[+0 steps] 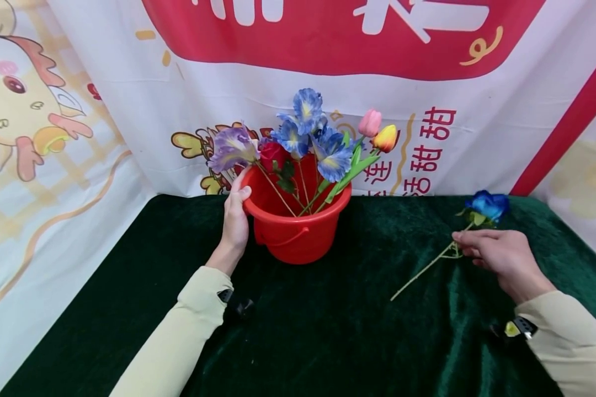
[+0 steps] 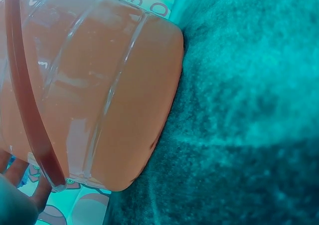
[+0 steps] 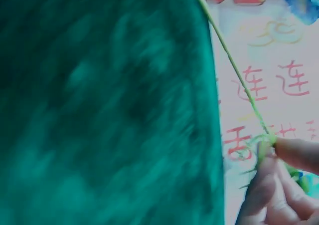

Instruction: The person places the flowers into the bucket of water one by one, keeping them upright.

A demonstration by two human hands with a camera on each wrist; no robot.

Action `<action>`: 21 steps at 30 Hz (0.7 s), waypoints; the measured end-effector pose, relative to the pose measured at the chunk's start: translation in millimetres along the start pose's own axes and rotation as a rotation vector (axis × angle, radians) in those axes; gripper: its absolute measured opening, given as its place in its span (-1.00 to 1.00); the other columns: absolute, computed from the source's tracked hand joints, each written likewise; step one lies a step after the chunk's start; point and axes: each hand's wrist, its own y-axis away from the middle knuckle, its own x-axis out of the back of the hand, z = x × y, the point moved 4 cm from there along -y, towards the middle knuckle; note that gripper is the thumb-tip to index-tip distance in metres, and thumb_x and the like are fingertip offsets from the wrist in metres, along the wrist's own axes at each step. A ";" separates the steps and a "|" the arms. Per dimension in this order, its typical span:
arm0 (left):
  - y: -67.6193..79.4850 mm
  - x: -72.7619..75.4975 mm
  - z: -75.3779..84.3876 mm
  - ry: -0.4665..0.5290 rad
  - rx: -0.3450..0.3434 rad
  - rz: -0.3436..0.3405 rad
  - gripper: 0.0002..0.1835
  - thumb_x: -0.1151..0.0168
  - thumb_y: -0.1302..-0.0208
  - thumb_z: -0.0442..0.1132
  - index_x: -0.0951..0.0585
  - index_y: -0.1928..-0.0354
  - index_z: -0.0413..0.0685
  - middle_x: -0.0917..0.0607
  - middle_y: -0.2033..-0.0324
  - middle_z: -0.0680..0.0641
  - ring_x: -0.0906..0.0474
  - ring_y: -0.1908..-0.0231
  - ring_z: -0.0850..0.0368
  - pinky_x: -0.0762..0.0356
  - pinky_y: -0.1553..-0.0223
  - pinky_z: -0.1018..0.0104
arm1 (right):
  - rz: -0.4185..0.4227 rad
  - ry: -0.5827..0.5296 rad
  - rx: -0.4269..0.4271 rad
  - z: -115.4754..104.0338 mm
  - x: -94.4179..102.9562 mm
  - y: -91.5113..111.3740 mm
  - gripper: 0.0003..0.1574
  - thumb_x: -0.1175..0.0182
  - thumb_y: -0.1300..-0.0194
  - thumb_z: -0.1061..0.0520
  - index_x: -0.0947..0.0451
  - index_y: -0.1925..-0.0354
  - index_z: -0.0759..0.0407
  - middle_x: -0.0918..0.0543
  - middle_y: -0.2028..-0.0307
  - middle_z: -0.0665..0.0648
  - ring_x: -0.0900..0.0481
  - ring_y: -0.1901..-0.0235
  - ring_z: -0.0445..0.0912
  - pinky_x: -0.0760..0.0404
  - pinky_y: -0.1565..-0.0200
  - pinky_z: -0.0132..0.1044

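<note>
A red plastic bucket (image 1: 298, 242) stands on the green cloth, with artificial flowers leaning in it. My left hand (image 1: 235, 215) grips the bucket's left rim; in the left wrist view its fingers (image 2: 17, 172) lie beside the bucket wall (image 2: 134, 100). Between thumb and fingers, my right hand (image 1: 506, 256) pinches the stem of a blue rose (image 1: 488, 206), right of the bucket. The bloom is up by the hand, and the bare stem (image 3: 234, 70) slants down and left. In the bucket are blue irises (image 1: 308, 110), a purple iris (image 1: 234, 146), a red rose (image 1: 273, 155) and pink and yellow-orange tulips (image 1: 384, 138).
Dark green velvet cloth (image 1: 367, 331) covers the table. A white and red printed banner (image 1: 258, 82) hangs right behind its back edge, and a cartoon-printed sheet (image 1: 79, 182) hangs along the left side.
</note>
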 end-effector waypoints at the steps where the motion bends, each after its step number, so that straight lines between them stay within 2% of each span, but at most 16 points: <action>1: 0.0 0.2 0.1 -0.003 0.000 0.003 -0.31 0.27 -0.56 -0.10 -0.14 -0.69 0.02 -0.31 -0.62 0.02 -0.27 -0.56 0.03 -0.20 -0.64 -0.07 | 0.028 -0.014 0.030 -4.6 -1.4 0.3 -0.40 -0.29 -0.40 -0.39 -0.75 -0.15 -0.06 -0.77 0.33 -0.36 -0.70 0.21 -0.25 -0.76 0.11 -0.36; 5: 0.4 0.2 0.6 0.001 -0.004 0.001 -0.31 0.28 -0.56 -0.10 -0.15 -0.69 0.03 -0.32 -0.61 0.00 -0.28 -0.55 0.01 -0.20 -0.63 -0.08 | 0.118 -0.112 0.143 -26.6 -7.9 4.9 -0.41 -0.34 -0.34 -0.37 -0.72 -0.20 -0.15 -0.75 0.28 -0.47 -0.71 0.20 -0.32 -0.74 0.14 -0.40; 9: 0.3 -0.7 -0.3 0.008 -0.011 -0.007 -0.32 0.28 -0.55 -0.11 -0.17 -0.68 0.02 -0.34 -0.61 -0.03 -0.30 -0.54 -0.02 -0.20 -0.63 -0.09 | 0.183 -0.297 0.243 -48.9 -17.9 13.0 -0.48 -0.44 -0.30 -0.25 -0.75 -0.13 -0.09 -0.80 0.27 -0.40 -0.73 0.25 -0.34 -0.70 0.23 -0.45; 11: 0.1 -0.6 -0.9 0.007 -0.012 -0.006 -0.32 0.28 -0.55 -0.11 -0.17 -0.68 0.02 -0.34 -0.60 -0.03 -0.29 -0.54 -0.02 -0.20 -0.63 -0.10 | 0.231 -0.334 0.311 -59.2 -25.0 17.7 -0.51 -0.46 -0.30 -0.19 -0.76 -0.12 -0.04 -0.81 0.26 -0.37 -0.75 0.27 -0.34 -0.70 0.26 -0.48; 13: 0.1 -0.3 -1.2 0.006 -0.010 -0.006 -0.31 0.27 -0.55 -0.10 -0.16 -0.68 0.02 -0.33 -0.61 -0.03 -0.29 -0.54 -0.02 -0.20 -0.63 -0.10 | 0.288 -0.319 0.391 -68.6 -33.9 23.4 -0.52 -0.45 -0.33 -0.14 -0.77 -0.12 0.04 -0.82 0.26 -0.35 -0.75 0.29 -0.33 -0.70 0.27 -0.50; 16: 0.2 -0.1 -1.1 0.006 -0.009 -0.007 -0.31 0.27 -0.54 -0.10 -0.16 -0.68 0.04 -0.32 -0.61 -0.02 -0.28 -0.55 -0.01 -0.20 -0.63 -0.10 | 0.393 -0.205 0.542 -80.8 -48.0 35.5 -0.55 -0.41 -0.39 -0.09 -0.77 -0.12 0.12 -0.80 0.22 -0.39 -0.74 0.28 -0.34 -0.71 0.22 -0.55; 19: 0.5 -0.3 0.6 0.007 -0.009 -0.004 -0.31 0.27 -0.54 -0.10 -0.16 -0.68 0.03 -0.33 -0.61 -0.01 -0.29 -0.55 0.00 -0.20 -0.63 -0.09 | 0.466 -0.136 0.762 -93.8 -62.1 51.1 -0.70 -0.43 -0.38 0.09 -0.80 -0.02 0.19 -0.81 0.19 -0.35 -0.74 0.28 -0.36 -0.68 0.17 -0.59; 21: 0.6 0.0 1.7 0.007 -0.009 -0.005 -0.30 0.27 -0.54 -0.11 -0.15 -0.69 0.02 -0.31 -0.62 -0.01 -0.27 -0.55 0.00 -0.19 -0.64 -0.09 | 0.484 -0.111 0.936 -101.3 -70.2 60.8 -0.74 -0.46 -0.33 0.22 -0.80 0.02 0.25 -0.81 0.14 -0.37 -0.75 0.21 -0.41 -0.66 0.06 -0.60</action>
